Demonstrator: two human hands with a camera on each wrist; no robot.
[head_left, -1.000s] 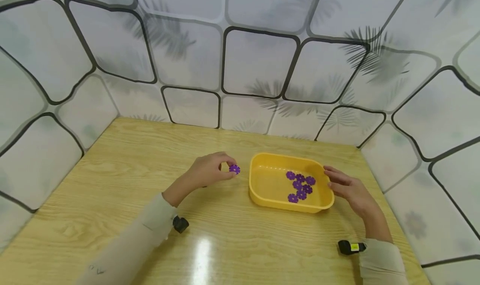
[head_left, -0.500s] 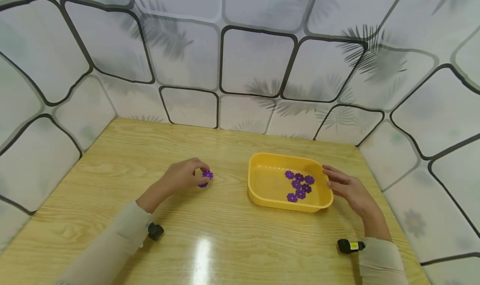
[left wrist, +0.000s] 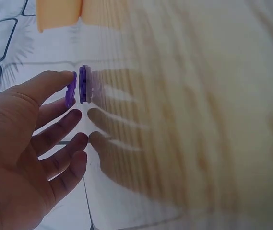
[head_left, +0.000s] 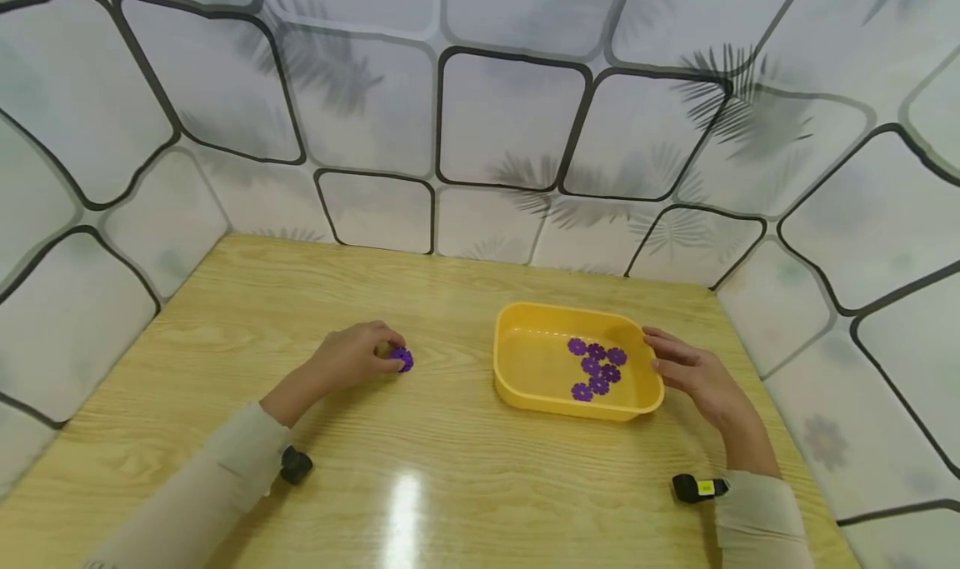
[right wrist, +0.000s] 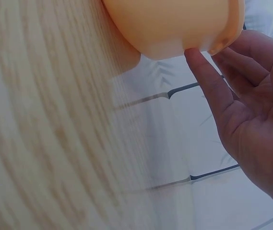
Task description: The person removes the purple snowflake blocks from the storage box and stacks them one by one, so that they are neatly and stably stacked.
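Observation:
My left hand [head_left: 352,356] is over the left half of the table, pinching a purple flower-shaped disc [left wrist: 70,91] between thumb and fingers. Close beside that disc, in the left wrist view, a short stack of purple discs [left wrist: 82,84] lies on the tabletop, with a narrow gap between them. In the head view the fingers partly cover both. Several more purple flower discs [head_left: 592,366] lie inside the right part of a yellow plastic basin [head_left: 517,399]. At its right end, my right hand [head_left: 697,376] touches the outer wall and rim with lightly bent fingers and thumb.
The basin stands on a light wood-grain table [head_left: 450,477], right of centre. Patterned wall covering [head_left: 517,119] rises behind the table and along both sides. A black wrist camera [head_left: 296,466] sits under the left sleeve, another black camera [head_left: 686,488] at the right cuff.
My left hand has moved left and slightly down, carrying a purple disc from beside the basin to the stack. My right hand stays at the basin's right end.

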